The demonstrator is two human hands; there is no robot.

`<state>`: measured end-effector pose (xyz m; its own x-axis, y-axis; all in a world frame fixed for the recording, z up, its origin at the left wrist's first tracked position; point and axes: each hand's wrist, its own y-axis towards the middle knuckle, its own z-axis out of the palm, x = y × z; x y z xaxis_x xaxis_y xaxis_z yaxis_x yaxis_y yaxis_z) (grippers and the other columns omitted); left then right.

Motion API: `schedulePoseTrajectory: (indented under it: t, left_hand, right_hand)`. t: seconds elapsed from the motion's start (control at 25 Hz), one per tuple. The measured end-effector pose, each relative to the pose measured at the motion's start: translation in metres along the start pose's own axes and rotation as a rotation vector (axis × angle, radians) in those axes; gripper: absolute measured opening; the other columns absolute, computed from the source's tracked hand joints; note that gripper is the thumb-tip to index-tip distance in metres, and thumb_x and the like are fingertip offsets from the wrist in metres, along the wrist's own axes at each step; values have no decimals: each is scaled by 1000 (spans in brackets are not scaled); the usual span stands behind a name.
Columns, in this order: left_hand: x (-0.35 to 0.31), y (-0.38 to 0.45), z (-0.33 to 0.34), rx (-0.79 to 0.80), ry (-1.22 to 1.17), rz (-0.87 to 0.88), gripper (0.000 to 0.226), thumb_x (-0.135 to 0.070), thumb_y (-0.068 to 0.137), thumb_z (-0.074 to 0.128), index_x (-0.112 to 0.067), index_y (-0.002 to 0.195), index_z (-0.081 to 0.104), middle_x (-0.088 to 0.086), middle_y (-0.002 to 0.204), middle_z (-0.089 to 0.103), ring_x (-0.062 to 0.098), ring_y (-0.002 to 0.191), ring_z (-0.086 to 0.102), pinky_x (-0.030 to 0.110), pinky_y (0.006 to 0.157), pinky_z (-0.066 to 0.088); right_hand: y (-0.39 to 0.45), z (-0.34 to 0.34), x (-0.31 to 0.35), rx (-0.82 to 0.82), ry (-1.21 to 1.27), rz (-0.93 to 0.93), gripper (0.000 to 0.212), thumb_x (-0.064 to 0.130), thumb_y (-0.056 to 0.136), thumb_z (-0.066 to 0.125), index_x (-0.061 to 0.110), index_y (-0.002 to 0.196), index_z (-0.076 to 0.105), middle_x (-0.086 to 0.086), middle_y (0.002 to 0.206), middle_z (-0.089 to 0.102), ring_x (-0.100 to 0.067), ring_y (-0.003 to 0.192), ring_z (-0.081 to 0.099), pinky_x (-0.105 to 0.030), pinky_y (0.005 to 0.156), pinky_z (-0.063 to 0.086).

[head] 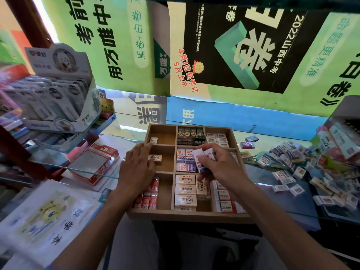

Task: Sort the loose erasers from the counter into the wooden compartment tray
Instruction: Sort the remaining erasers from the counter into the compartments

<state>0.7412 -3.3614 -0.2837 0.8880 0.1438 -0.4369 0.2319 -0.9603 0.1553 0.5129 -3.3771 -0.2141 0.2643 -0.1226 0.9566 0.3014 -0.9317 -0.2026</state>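
Glass counter [272, 178] is carrying everything you are working over. Wooden compartment tray [191, 215] is sitting on it at near edge. Loose erasers [303, 168] are lying heaped right of tray, two strays [249, 142] lying by tray's far right corner. Red 2B box [97, 162] is lying left of tray.

Pale tan wooden tray [191, 214] packed with red-and-white 2B erasers [146, 200], cream erasers with black lettering [185, 189], white-and-blue erasers [185, 156] and black-and-gold ones [191, 132]. Behind, green posters [109, 39] with black characters; blue banner [233, 115] below.
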Motion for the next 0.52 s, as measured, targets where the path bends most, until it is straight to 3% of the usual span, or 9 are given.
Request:
schedulePoseTrajectory:
  t: [0.08,0.2,0.36,0.52]
  left_hand:
    - [4,2,2,52,-33,-28,51,-32,102,40,-26,151,25,4,156,29,25,140,28,48,111,31]
    - [8,5,6,133,-141,-93,56,-39,102,36,-30,153,15,5,155,32,27,137,35,52,110,33]
    - [10,6,6,91,-196,-103,54,-43,99,29,-34,151,19,5,147,44,25,127,46,50,105,40]
    - [9,6,5,57,-218,-84,53,-42,97,30,-34,149,24,4,135,54,22,115,53,48,96,47]
  right_hand:
    - [19,10,17,-1,-123,-30,9,23,97,58,19,105,59,-8,89,68,-6,56,63,-18,44,45]
    - [65,30,39,-19,-249,-81,14,27,88,70,17,94,63,-4,89,67,-12,70,63,-24,54,43]
    - [142,59,48,-36,-422,-40,23,25,85,71,10,101,64,-8,99,68,-22,87,64,-28,66,44]
    - [186,77,37,25,-772,-76,27,27,84,72,10,105,66,-8,107,66,-27,101,62,-28,71,40]
